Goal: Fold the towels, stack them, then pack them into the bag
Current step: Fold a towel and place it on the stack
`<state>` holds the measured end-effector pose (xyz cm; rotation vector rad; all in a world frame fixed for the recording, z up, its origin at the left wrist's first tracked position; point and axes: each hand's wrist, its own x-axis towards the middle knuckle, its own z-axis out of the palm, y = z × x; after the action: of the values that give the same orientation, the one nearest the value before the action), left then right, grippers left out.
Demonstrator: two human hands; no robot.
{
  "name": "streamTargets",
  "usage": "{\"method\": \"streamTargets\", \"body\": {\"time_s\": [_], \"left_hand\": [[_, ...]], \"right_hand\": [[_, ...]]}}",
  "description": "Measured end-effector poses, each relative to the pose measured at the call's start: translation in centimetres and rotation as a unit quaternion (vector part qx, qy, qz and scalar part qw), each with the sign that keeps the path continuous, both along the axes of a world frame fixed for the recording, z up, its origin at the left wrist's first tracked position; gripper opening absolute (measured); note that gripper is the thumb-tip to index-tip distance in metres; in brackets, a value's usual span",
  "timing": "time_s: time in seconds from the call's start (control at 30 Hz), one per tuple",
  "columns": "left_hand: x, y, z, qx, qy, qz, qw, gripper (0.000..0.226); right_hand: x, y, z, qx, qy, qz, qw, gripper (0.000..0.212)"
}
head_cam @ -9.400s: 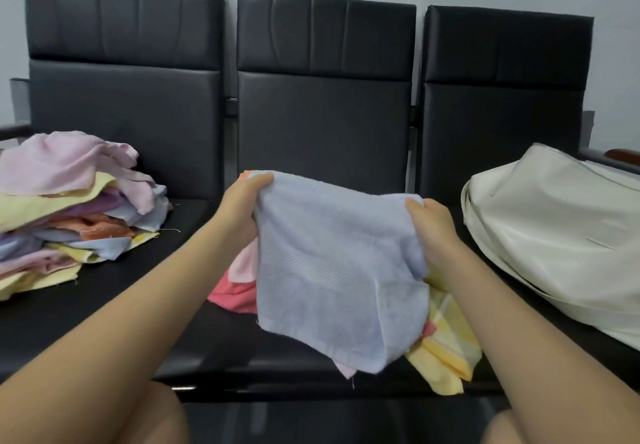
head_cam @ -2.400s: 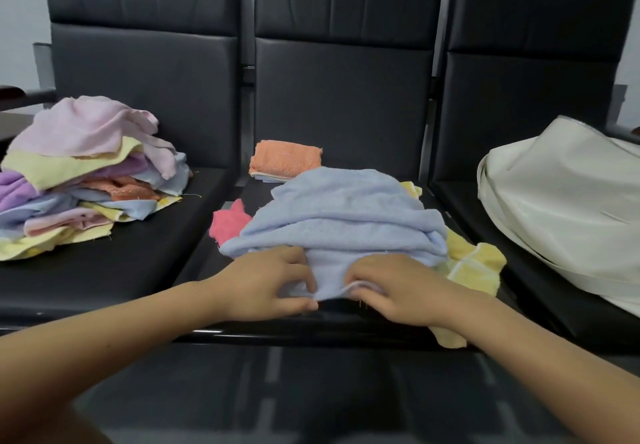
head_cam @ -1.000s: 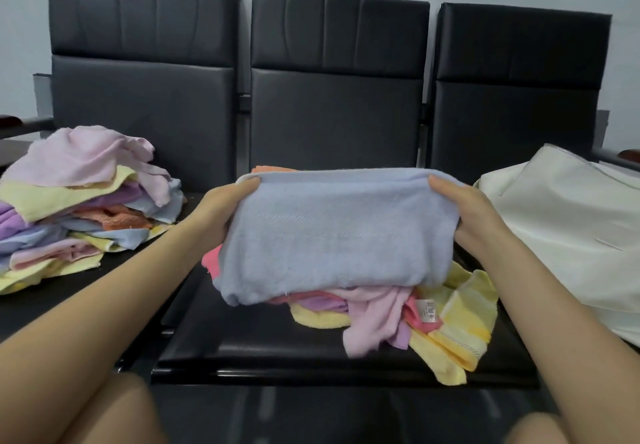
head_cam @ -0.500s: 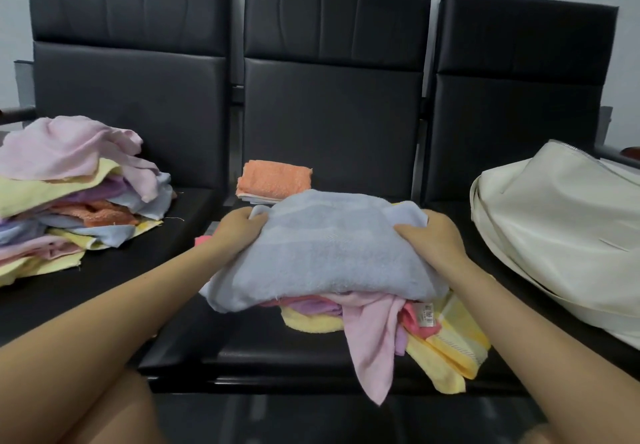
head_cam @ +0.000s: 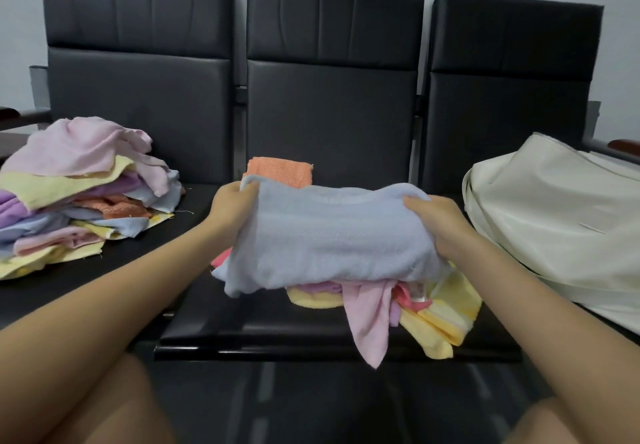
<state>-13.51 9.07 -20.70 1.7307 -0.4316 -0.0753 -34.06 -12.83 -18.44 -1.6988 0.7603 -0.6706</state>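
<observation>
The left hand (head_cam: 231,207) and right hand (head_cam: 437,226) each grip an end of the half-folded blue towel (head_cam: 332,235), which I think goes next onto the orange folded towel (head_cam: 281,172) at the seat's back edge.

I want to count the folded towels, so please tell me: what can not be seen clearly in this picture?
Head view only:
- Folded stack: only the orange top shows; the blue towel and left hand cover the rest, so no count.
- Loose towels under the blue towel: mostly covered.
- Bag: cut off by the right edge; its opening and inside do not show.
- Left pile: cut off by the left edge.
- Right hand grip: fingertips hidden in cloth.
</observation>
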Motion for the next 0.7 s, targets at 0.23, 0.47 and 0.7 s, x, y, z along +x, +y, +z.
{"method": "streamTargets", "body": {"time_s": [0.23, 0.47, 0.7], "left_hand": [[-2.0, 2.2, -2.1, 0.289, -0.052, -0.033, 0.956, 0.040], [-3.7, 4.2, -2.4, 0.409, -0.163, -0.067, 0.895, 0.042], [-1.1, 3.4, -1.0, 0.164, -0.167, -0.004, 0.972, 0.029]], "right_hand": [[-2.8, 2.6, -1.4, -0.089, 0.265, 0.077, 0.957, 0.018], [-4.4, 0.4, -2.1, -0.250, 0.315, 0.131, 0.906, 0.034], [-3.3, -1.9, -1.0, -0.055, 0.020, 0.114, 0.992, 0.015]]}}
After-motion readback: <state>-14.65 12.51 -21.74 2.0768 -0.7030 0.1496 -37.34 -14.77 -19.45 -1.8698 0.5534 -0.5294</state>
